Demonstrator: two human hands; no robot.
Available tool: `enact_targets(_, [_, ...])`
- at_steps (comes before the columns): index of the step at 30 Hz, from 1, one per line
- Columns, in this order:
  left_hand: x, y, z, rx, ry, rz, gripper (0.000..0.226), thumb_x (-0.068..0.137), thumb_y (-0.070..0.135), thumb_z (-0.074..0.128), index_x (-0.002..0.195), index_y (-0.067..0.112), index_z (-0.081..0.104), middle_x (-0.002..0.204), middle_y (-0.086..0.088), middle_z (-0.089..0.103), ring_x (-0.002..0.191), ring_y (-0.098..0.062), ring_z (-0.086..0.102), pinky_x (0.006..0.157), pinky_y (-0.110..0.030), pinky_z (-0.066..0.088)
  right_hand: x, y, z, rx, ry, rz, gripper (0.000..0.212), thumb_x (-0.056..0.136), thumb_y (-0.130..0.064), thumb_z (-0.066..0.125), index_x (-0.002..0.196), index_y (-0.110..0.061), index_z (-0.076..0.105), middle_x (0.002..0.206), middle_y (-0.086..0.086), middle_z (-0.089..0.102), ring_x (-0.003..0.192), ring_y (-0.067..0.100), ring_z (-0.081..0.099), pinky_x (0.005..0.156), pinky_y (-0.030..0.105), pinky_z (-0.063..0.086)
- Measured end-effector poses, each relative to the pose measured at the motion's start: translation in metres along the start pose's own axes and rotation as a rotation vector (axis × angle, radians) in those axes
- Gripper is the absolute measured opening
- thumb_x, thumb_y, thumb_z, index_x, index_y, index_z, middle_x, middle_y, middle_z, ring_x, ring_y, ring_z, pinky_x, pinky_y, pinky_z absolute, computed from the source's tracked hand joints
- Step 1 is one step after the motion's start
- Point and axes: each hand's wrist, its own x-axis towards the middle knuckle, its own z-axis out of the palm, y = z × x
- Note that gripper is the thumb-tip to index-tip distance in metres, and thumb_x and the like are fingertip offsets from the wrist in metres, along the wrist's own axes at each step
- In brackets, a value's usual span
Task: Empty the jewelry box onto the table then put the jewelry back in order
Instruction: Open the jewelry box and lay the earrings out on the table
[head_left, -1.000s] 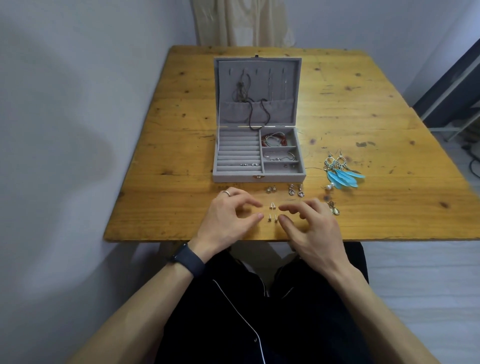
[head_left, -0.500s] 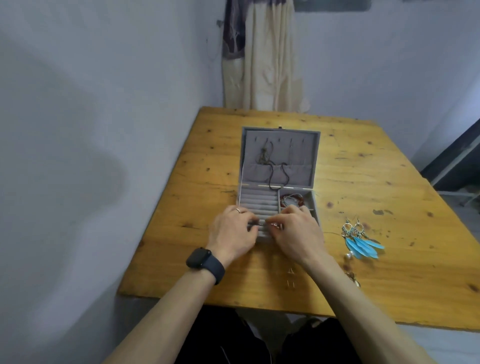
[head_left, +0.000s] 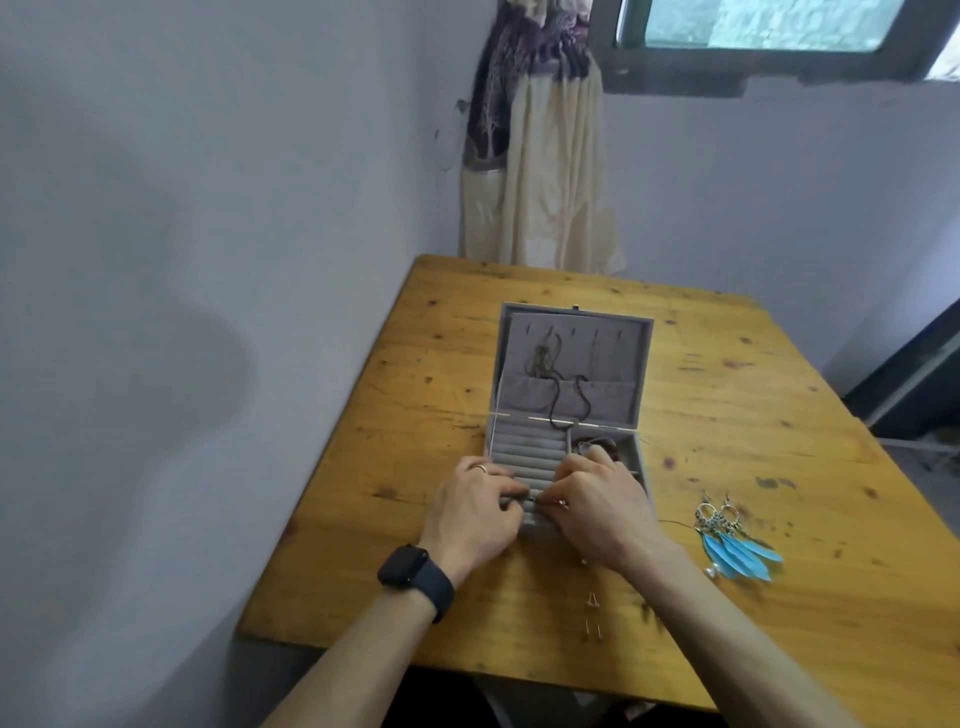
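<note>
- On the wooden table (head_left: 779, 415), towards its near-left side, the grey jewelry box (head_left: 618, 358) sits w/ lid open and upright.
- Dark necklace cord (head_left: 555, 410) hangs from the lid pocket over the hinge; reddish bracelets (head_left: 597, 445) in the back-right compartment.
- Left hand (head_left: 475, 512), ring on one finger, black watch (head_left: 410, 571) on the wrist: fingers curled, pinching a tiny metal piece (head_left: 532, 500) over the front ring rolls (head_left: 527, 452).
- Right hand (head_left: 602, 506): fingers curled too, tips meeting the left's at the same piece; too small to say what it is.
- Small studs (head_left: 592, 601) lie on the table btwn the forearms, near the front edge.
- Blue feather earrings (head_left: 737, 548) lie right of the box, apart from it.
</note>
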Motion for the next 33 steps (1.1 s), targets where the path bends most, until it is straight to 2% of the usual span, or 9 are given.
enact_targets(4, [0.002,0.001,-0.002,0.018,-0.003,0.000,0.032,0.092,0.035,0.057,0.120,0.034,0.072,0.128,0.014,0.064,0.128,-0.009,0.039,0.104,-0.027,0.041,0.004,0.001,0.004,0.072,0.010,0.056,0.024,0.094,-0.050,0.058,0.110,-0.038,0.072,0.112,-0.012,0.056,0.105,0.013,0.039,0.087,0.030,0.041])
enact_targets(10, [0.009,0.009,-0.013,0.168,-0.035,0.025,0.030,0.092,0.045,0.058,0.119,0.035,0.069,0.117,0.010,0.066,0.117,-0.015,0.046,0.094,-0.034,0.045,0.004,0.001,0.010,0.187,0.013,0.115,0.022,0.097,-0.045,0.055,0.110,-0.032,0.067,0.115,-0.009,0.054,0.110,0.014,0.039,0.093,0.030,0.041])
enact_targets(16, [0.012,0.010,-0.009,0.306,-0.026,0.087,0.034,0.093,0.059,0.054,0.121,0.043,0.067,0.116,0.012,0.062,0.111,-0.013,0.045,0.093,-0.033,0.042,-0.046,0.015,0.009,0.423,0.243,0.191,0.009,0.093,-0.043,0.064,0.097,-0.036,0.067,0.100,-0.019,0.054,0.101,0.006,0.044,0.083,0.018,0.039])
enact_targets(18, [0.012,0.010,-0.007,0.312,-0.035,0.116,0.032,0.095,0.057,0.053,0.119,0.044,0.068,0.117,0.014,0.062,0.109,-0.011,0.047,0.095,-0.033,0.039,-0.070,0.017,0.011,0.480,0.313,0.230,0.005,0.089,-0.040,0.070,0.088,-0.038,0.066,0.093,-0.022,0.055,0.097,0.003,0.044,0.079,0.017,0.037])
enact_targets(22, [0.010,0.014,-0.006,0.357,-0.032,0.164,0.029,0.096,0.054,0.052,0.114,0.041,0.071,0.115,0.016,0.063,0.107,-0.009,0.051,0.095,-0.032,0.037,-0.115,0.021,0.021,0.572,0.411,0.315,0.013,0.083,-0.031,0.079,0.081,-0.038,0.068,0.088,-0.022,0.057,0.094,0.001,0.050,0.078,0.017,0.037])
enact_targets(27, [0.013,0.029,-0.002,0.531,-0.019,0.232,0.026,0.100,0.041,0.051,0.105,0.030,0.074,0.111,0.012,0.064,0.109,-0.013,0.053,0.084,-0.031,0.038,-0.155,0.026,0.026,0.678,0.453,0.414,0.009,0.084,-0.033,0.076,0.083,-0.038,0.069,0.094,-0.022,0.058,0.100,0.000,0.050,0.078,0.017,0.038])
enact_targets(33, [0.012,0.037,0.000,0.642,-0.001,0.245,0.021,0.096,0.023,0.054,0.093,0.025,0.074,0.101,0.009,0.065,0.099,-0.017,0.058,0.071,-0.030,0.033,-0.174,0.030,0.034,0.714,0.475,0.473,0.008,0.085,-0.034,0.076,0.085,-0.039,0.069,0.097,-0.022,0.058,0.100,0.000,0.051,0.076,0.020,0.041])
